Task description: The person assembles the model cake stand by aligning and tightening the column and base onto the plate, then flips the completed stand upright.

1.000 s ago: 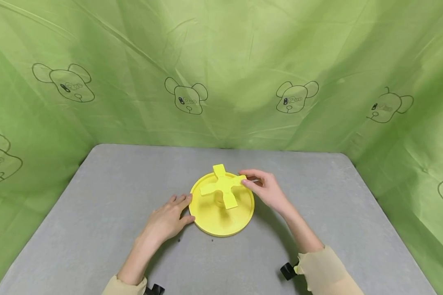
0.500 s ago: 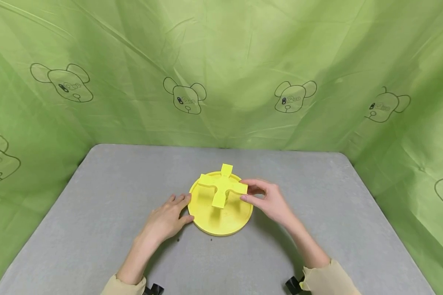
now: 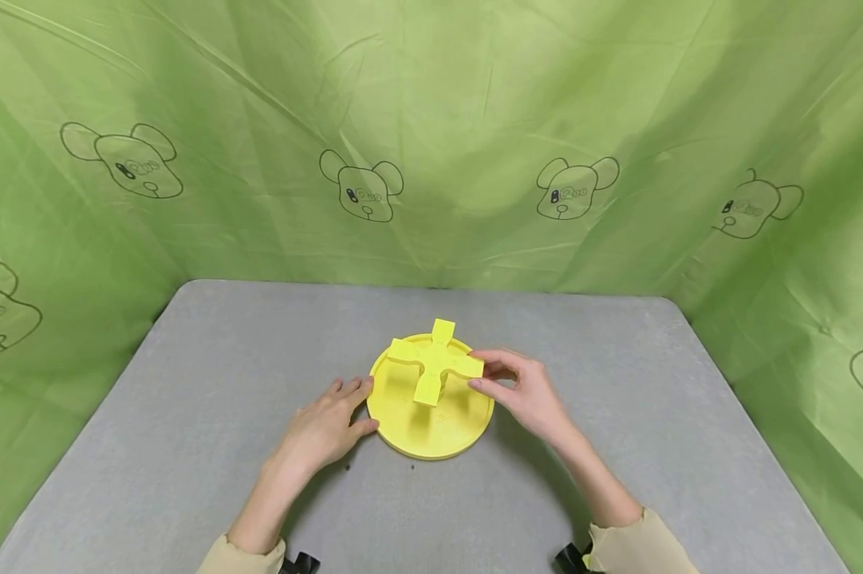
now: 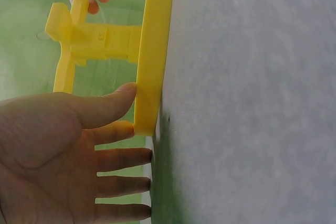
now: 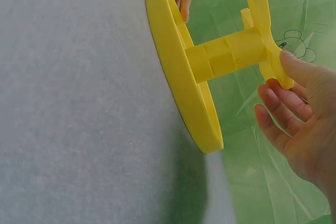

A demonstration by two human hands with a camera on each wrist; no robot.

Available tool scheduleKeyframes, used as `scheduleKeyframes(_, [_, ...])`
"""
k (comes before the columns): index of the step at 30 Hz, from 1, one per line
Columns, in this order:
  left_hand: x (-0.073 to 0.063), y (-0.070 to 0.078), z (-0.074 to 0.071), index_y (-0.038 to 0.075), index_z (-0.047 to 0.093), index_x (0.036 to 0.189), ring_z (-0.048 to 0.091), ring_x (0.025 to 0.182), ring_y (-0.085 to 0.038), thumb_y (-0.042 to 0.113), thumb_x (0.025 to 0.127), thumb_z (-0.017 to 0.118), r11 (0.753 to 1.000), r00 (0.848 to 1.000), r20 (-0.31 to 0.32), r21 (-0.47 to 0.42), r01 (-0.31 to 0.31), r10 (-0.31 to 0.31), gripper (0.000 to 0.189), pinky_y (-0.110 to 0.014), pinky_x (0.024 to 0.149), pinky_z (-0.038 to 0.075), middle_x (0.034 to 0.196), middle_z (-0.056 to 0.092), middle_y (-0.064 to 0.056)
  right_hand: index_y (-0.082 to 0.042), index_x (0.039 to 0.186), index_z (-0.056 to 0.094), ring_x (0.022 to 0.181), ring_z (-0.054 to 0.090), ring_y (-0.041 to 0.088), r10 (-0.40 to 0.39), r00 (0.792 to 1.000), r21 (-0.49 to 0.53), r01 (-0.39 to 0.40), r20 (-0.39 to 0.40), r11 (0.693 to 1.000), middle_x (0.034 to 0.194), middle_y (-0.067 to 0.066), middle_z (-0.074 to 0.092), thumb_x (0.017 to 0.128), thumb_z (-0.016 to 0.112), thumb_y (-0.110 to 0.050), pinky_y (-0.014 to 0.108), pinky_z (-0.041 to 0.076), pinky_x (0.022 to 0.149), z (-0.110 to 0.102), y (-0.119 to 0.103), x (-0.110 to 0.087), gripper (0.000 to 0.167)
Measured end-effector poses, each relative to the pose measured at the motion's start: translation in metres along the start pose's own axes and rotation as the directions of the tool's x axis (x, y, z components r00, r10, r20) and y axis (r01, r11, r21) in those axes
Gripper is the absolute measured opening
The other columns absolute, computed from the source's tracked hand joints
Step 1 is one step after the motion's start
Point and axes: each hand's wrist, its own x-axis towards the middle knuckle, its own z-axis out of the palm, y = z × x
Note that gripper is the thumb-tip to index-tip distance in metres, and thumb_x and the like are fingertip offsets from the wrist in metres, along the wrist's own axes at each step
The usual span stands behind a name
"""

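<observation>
A round yellow tray (image 3: 410,422) with a low raised rim lies flat on the table. From it rises a stepped yellow stem (image 5: 223,56), topped by a four-armed yellow cross-shaped piece (image 3: 435,363). My right hand (image 3: 528,395) pinches the cross's right arm between thumb and fingers; in the right wrist view the other fingers are loosely bent. At the tray's left side, my left hand (image 3: 324,426) touches the rim with thumb and fingertips. The left wrist view shows those fingers (image 4: 123,158) nearly straight and spread.
The grey table (image 3: 223,383) has rounded far corners. Green cloth (image 3: 467,96) with bear-face drawings surrounds its back and sides. Two small dark specks lie on the table in front of the tray. A black device (image 3: 302,563) sits at the left wrist, another (image 3: 571,558) at the right.
The cross has turned clockwise as seen from above, its right arm coming nearer to me with my right hand. That happened by half a second ago; little differs since. My left hand stayed put.
</observation>
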Motion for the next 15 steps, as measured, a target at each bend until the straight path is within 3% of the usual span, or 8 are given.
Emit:
scheduleKeyframes(10, [-0.002,0.002,-0.001,0.019,0.040,0.160,0.034,0.154,-0.044,0.040,0.099,0.067,1.000,1.000,-0.003,0.000,-0.001,0.001,0.069,-0.081,0.108,0.033,0.164,0.042,-0.012,-0.010,0.129,0.071,0.096,0.073,0.019,-0.007,1.000,-0.018,0.008,0.015,1.000,0.105,0.006,0.077,0.088,0.083,-0.015,0.038,0.061,0.090,-0.005,0.008,-0.004,0.044])
scheduleKeyframes(15, [-0.002,0.002,-0.003,0.018,0.040,0.160,0.034,0.154,-0.044,0.040,0.099,0.067,1.000,1.000,-0.003,0.002,-0.006,0.006,0.069,-0.080,0.107,0.035,0.164,0.042,-0.013,-0.008,0.127,0.071,0.095,0.073,0.023,0.016,1.000,-0.109,-0.017,-0.010,0.994,0.108,0.010,0.076,0.089,0.081,-0.012,0.035,0.063,0.083,-0.006,0.017,-0.007,0.040])
